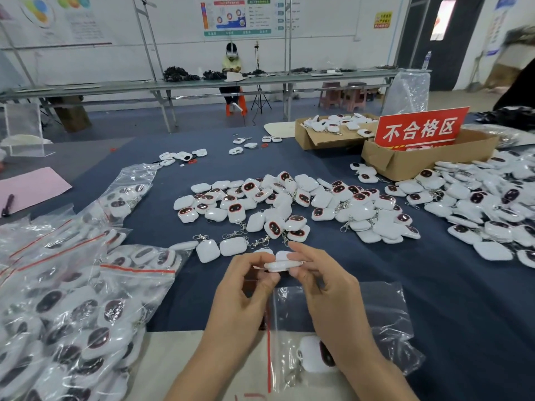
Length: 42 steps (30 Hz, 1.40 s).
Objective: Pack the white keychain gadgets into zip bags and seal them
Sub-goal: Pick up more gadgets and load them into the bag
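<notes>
Zip bag [388, 319] on table [451, 299], packed gadget [314, 357] inside. Above, left hand [240, 299] and right hand [327, 296], each grip pinching white keychain gadget [282, 265]. Best slid in flat, fully past seal [269, 360].

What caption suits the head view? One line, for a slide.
Left hand and right hand pinch a white keychain gadget by a zip bag, loose gadgets heaped beyond.

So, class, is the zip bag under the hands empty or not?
Not empty: one white gadget shows through the clear bag.
</notes>
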Tool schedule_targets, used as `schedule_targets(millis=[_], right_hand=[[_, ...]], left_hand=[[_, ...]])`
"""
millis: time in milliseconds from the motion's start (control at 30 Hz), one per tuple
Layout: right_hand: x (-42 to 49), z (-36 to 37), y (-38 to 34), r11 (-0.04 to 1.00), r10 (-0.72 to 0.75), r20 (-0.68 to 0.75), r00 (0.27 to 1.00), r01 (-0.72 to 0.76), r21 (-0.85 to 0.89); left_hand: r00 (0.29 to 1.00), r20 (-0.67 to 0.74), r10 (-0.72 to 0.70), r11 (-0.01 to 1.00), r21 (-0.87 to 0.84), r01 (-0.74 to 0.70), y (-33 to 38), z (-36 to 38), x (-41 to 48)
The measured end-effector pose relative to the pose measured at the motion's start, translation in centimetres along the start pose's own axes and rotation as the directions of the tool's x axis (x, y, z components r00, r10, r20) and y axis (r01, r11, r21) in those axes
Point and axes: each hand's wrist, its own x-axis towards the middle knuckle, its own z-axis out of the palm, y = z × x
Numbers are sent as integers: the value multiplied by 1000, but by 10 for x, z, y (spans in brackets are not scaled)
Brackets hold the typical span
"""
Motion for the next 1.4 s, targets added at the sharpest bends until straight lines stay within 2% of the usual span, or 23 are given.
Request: schedule_targets(millis=[100, 167, 300, 467, 533, 600, 667, 767, 900, 1200, 1400], right_hand=[[-3, 0, -4, 993, -88, 21, 996, 89, -76], [-4, 1, -6, 991, -100, 21, 995, 101, -91], [-1, -2, -6, 997, 18, 36, 999, -21, 68], [0, -1, -8, 993, -1, 22, 1000, -1, 118], [1, 1, -8, 975, 75, 40, 996, -82, 205], [4, 0, -7, 911, 204, 90, 975, -223, 347], [5, -1, -6, 853, 286, 163, 944, -329, 406], [5, -3, -7, 831, 340, 205, 918, -395, 392], [4, -3, -9, 835, 366, 197, 910, -414, 363], [3, -3, -10, 901, 326, 119, 938, -346, 260], [2, -4, -9, 898, 310, 134, 941, -336, 282]], left_hand=[[997, 72, -25, 995, -99, 32, 3, 0, -2], [998, 56, -5, 986, -166, 14, 7, -2, -1], [998, 63, -17, 970, -242, 32, 8, -3, -1], [998, 55, -36, 963, -265, 49, 8, -4, -1], [997, 65, -49, 958, -280, 65, 6, -6, 0], [995, 85, -59, 954, -290, 81, 5, -8, 1], [991, 119, -64, 932, -348, 102, 4, -8, 2], [991, 118, -61, 917, -386, 102, -1, -8, 5], [992, 98, -74, 894, -434, 110, -6, -7, 8], [994, 68, -84, 906, -410, 105, -2, -6, 8], [995, 60, -81, 920, -379, 97, 1, -7, 7]])
